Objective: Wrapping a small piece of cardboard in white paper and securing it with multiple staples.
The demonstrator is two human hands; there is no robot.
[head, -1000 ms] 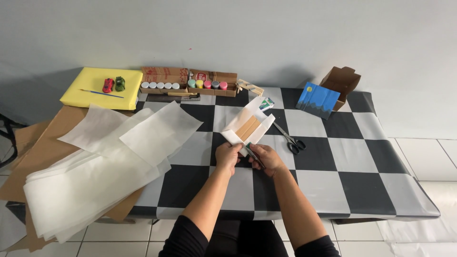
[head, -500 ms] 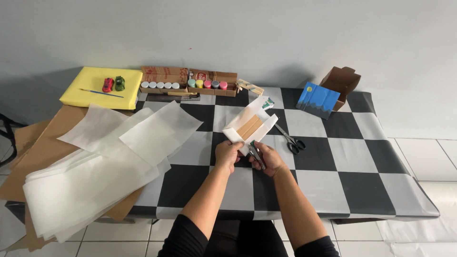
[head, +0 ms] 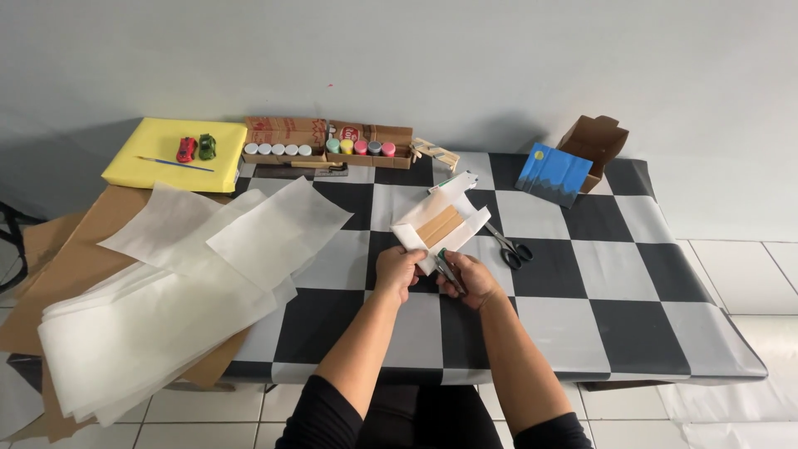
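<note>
White paper wraps a flat brown box [head: 440,224] that lies on the checkered tablecloth [head: 632,291], and we see both hands at its near edge. The left hand [head: 397,270] is closed on the paper flap, pinching it flat, seemingly so it stays taut. The right hand [head: 467,278] is clamped around a small dark tool [head: 447,271], tip at the fold; what kind, we can't tell. Black scissors [head: 509,248] lie just beside the box, and loose white sheets [head: 208,266] spread well to the left.
</note>
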